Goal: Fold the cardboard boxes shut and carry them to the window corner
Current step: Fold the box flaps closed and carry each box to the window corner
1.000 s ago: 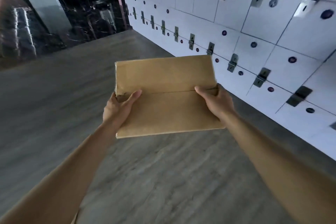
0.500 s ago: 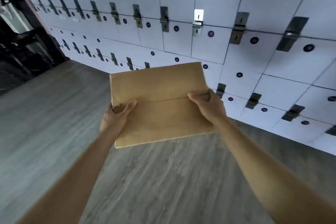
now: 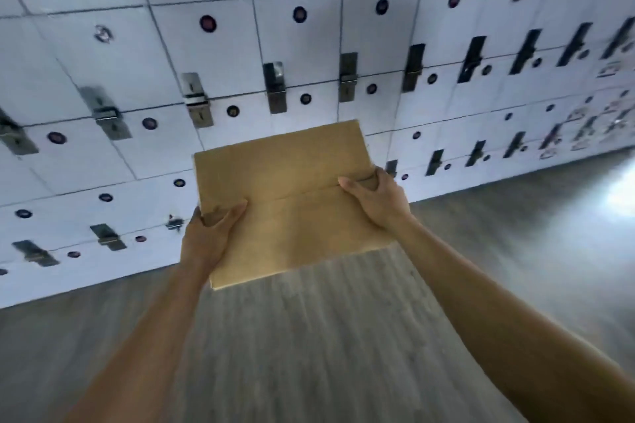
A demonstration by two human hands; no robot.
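A brown cardboard box [image 3: 292, 203] with its top flaps folded shut is held out in front of me, above the floor. My left hand [image 3: 209, 237] grips its left edge, thumb lying across the top near the flap seam. My right hand [image 3: 374, 199] grips the right edge, thumb on top and fingers curled round the side. The box tilts a little, its far right corner highest. Its underside is hidden.
A wall of white lockers [image 3: 309, 45] with metal latches and dark round locks fills the view straight ahead. Grey wood-grain floor [image 3: 326, 336] runs beneath me. A bright glare [image 3: 618, 196] lies on the floor at the far right.
The view has swung right: the dark glossy area at the left is gone and the lockers now face me. Both hands keep the same grip on the box.
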